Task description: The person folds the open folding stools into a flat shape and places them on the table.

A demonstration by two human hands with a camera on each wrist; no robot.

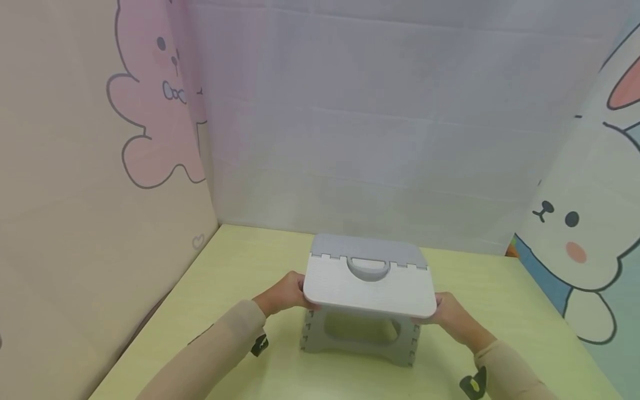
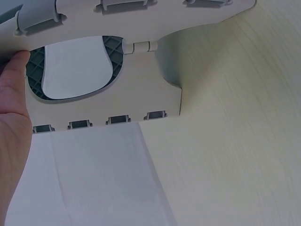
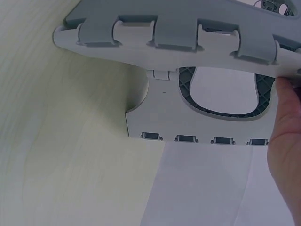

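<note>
On tabletop (image 1: 255, 250), white-and-grey hinged stool (image 1: 367, 294)

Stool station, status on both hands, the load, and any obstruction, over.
Left hand and right hand gripping opposite ends of the seat. Folding stool seat up, leg panels below. No obstruction seen between hands and stool.

My hinged stool (image 1: 369, 300) looks like matt moulded plastic — its top panel (image 1: 332, 283) finely textured, its handle (image 1: 369, 273) smoother. The tabletop (image 1: 260, 255) shows faint wood-like grain and a soft sheen. The backdrop (image 1: 370, 139) is creased matt cloth; my sleeves (image 1: 220, 339), fabric.
</note>
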